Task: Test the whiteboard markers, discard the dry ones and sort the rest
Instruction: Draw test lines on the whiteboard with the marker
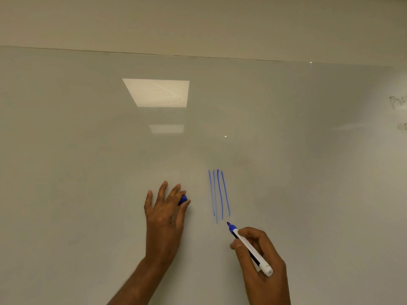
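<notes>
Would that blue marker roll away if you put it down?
Probably: the marker looks round. It seems stiff and light; the right hand holds it between fingers. Its cap is in the left hand, so the tip may smudge.

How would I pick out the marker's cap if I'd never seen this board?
On the pale glossy whiteboard, find the four blue vertical strokes. Just left of them, the left hand holds a small dark blue plastic cap between thumb and forefinger. Unlike the white-barrelled marker in the right hand, it is stubby and all blue.
</notes>
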